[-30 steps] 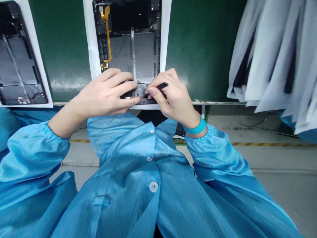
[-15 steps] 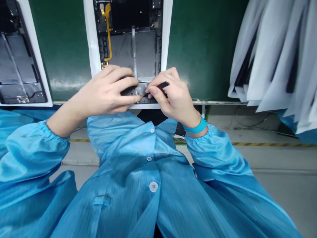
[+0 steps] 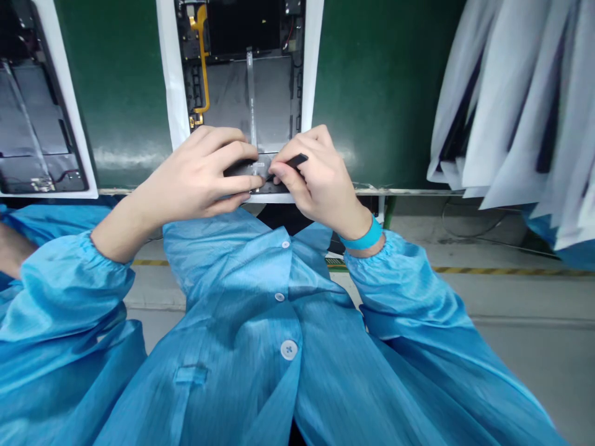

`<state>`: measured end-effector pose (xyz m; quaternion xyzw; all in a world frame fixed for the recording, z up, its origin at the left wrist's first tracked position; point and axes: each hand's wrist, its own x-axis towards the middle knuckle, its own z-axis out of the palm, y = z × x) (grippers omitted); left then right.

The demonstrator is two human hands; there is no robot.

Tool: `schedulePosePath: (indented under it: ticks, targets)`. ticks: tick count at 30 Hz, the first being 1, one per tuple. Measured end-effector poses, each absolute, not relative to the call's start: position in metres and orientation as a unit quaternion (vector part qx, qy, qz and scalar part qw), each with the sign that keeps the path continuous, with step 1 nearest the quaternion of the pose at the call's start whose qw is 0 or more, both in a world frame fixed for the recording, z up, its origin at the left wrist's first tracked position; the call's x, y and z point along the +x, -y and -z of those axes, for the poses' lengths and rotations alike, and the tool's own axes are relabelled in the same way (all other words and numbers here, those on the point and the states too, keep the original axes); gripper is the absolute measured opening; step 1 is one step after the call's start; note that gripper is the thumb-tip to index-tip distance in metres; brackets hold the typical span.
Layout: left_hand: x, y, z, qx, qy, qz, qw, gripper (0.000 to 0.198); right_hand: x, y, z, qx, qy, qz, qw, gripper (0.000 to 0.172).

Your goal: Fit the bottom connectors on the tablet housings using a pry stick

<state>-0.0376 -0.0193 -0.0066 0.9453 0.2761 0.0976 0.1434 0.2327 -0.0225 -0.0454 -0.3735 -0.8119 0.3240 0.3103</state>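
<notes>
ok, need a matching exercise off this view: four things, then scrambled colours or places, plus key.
1. slim black tool
2. middle opened device
3. wristband
4. tabletop

A. green
B. partly under the left hand
C. bright blue
D. pinched in the right hand

Pairs: 1-D, 2-B, 3-C, 4-A

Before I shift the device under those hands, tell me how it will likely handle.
The device will probably feel stiff, as its broad frame looks straight-edged. It seems fragile, since its opened face leaves the orange strip exposed to snags. If pushed, it would likely slide rather than roll or tip, lying flat on the white sheet.
</notes>
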Motion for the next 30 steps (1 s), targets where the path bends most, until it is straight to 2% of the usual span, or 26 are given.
schedulePosePath:
  ticks: [12, 19, 26, 30]
  targets:
    - [-0.041, 0.0246, 0.0132, 0.953, -0.275, -0.095, 0.086, 0.034, 0.2361, 0.0251, 0.04, -0.377, 0.791, -0.345, 0.335, 0.046]
    - [-0.0392, 0.0251, 0.0101, 0.946, -0.291, -0.091, 0.11, 0.03, 0.2357, 0.0233, 0.0389, -0.381, 0.807, -0.341, 0.296, 0.05]
    - [-0.0387, 0.0205, 0.0065, 0.935, -0.29, -0.09, 0.183, 0.032, 0.236, 0.0247, 0.0385, -0.381, 0.802, -0.328, 0.323, 0.048]
    - [-0.038, 0.0181, 0.0056, 0.948, -0.267, -0.077, 0.156, 0.035, 0.2359, 0.0246, 0.0379, -0.371, 0.804, -0.326, 0.331, 0.047]
